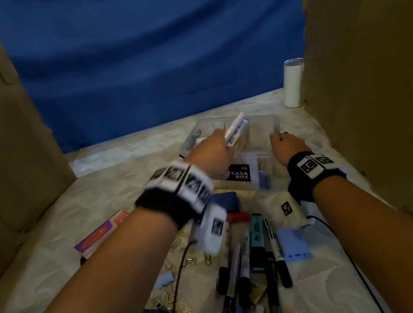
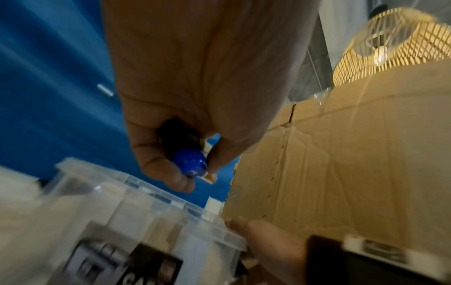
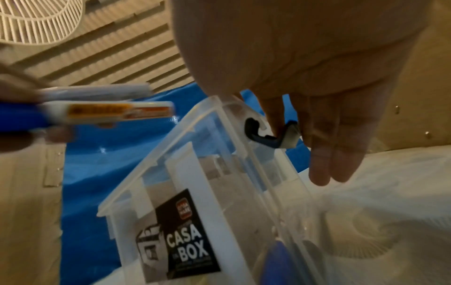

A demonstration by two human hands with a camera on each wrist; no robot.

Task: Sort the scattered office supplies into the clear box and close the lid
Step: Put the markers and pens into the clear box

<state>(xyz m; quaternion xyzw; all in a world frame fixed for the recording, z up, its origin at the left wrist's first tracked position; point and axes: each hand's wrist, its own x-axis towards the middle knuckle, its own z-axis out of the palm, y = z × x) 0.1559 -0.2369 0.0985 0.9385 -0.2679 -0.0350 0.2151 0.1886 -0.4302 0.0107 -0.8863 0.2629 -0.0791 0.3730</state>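
Fingers (image 2: 156, 167) of my left hand (image 1: 213, 152) clamp two markers (image 1: 235, 128) over the clear box (image 3: 214, 165); right hand (image 1: 287, 146) fingers relaxed, steadying its rim. Most supplies remain on the table (image 1: 53, 266), lid off.

Pale patterned tabletop (image 1: 333, 285), clear box (image 1: 271, 122) at the back, markers (image 1: 246, 265), binder clips (image 1: 165, 279), paper clips (image 1: 176, 244) scattered in front, white tumbler (image 1: 293, 83) far right

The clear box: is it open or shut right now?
Open. The clear box has no lid on it; its dividers show from above, and the left hand holds markers over it.
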